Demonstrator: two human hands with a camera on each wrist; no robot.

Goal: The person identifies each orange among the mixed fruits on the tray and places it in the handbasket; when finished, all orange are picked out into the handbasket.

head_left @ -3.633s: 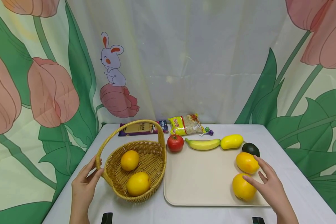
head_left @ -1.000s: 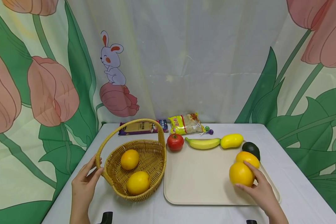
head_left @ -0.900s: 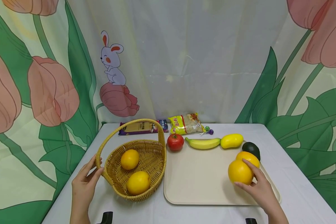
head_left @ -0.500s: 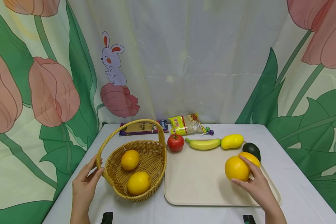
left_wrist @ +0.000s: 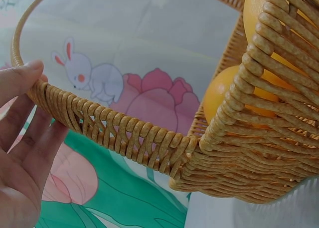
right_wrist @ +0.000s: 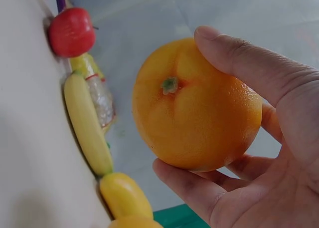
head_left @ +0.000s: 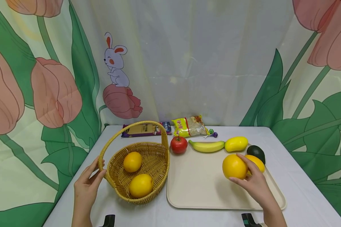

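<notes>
My right hand (head_left: 253,181) grips an orange (head_left: 234,166) above the right part of the beige tray (head_left: 199,189); the right wrist view shows the green stem mark on the orange (right_wrist: 197,108), thumb on one side and fingers on the other. My left hand (head_left: 86,189) pinches the handle (head_left: 101,151) of a wicker basket (head_left: 159,164) at its left side, as the left wrist view also shows with the handle (left_wrist: 109,123) between thumb and fingers. Inside the basket lie two orange-yellow fruits, a rounder one (head_left: 132,162) and a longer one (head_left: 141,186).
Along the tray's back edge are a tomato (head_left: 178,145), a banana (head_left: 206,146) and a yellow mango (head_left: 236,144). A dark green avocado (head_left: 256,154) and another yellow-orange fruit (head_left: 257,162) lie at right. Behind stand a purple packet (head_left: 143,130), a yellow bag (head_left: 190,126) and lollipops (head_left: 213,133).
My right hand has taken hold of the orange at the tray's front right, lifted it, and carried it leftward and away from me. The left hand and basket stay in place.
</notes>
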